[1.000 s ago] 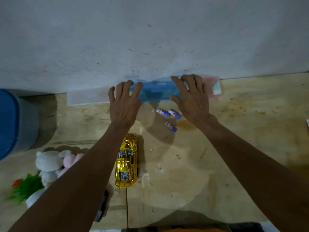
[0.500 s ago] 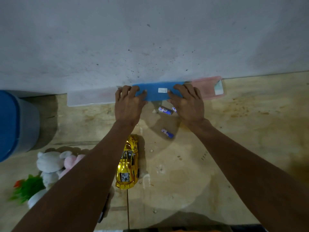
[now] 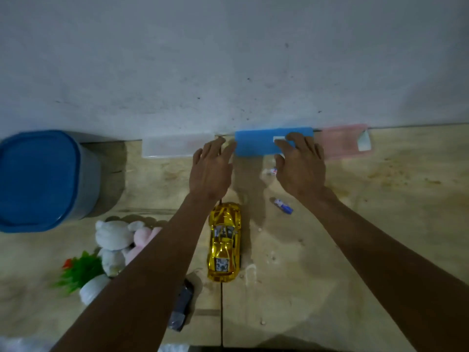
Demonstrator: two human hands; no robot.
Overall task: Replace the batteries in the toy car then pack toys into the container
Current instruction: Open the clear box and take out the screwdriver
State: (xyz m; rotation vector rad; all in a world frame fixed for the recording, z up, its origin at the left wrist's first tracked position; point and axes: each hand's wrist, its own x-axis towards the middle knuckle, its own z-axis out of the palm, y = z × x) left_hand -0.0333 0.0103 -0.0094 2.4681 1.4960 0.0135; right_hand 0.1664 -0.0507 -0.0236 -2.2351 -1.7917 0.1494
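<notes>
Head view: both hands reach to the far edge of the wooden table (image 3: 380,224), by the grey wall
Left hand (image 3: 212,171): fingers straight and relaxed, holding nothing; the tips are at the near left end of the blue case (image 3: 256,144)
Right hand (image 3: 300,168): fingers spread flat over the right part of the blue case, thumb at its near edge; whether it presses or only touches cannot be told
Batteries: one blue and white battery (image 3: 283,205) lies behind the right fingers, near the wrist, long axis diagonal; another battery (image 3: 272,170) peeps out at the thumb
Toy car (image 3: 224,241): behind the left fingers, just below that wrist, long axis running toward the person; the left hand is nearer
Container (image 3: 40,179): far left of the left fingers, blue lid on
Materials: car is shiny gold plastic with smooth curves; batteries are small hard cylinders which may roll; case is flat matt plastic; plush toys (image 3: 119,240) are soft
Judgement: battery step seems not yet done
</notes>
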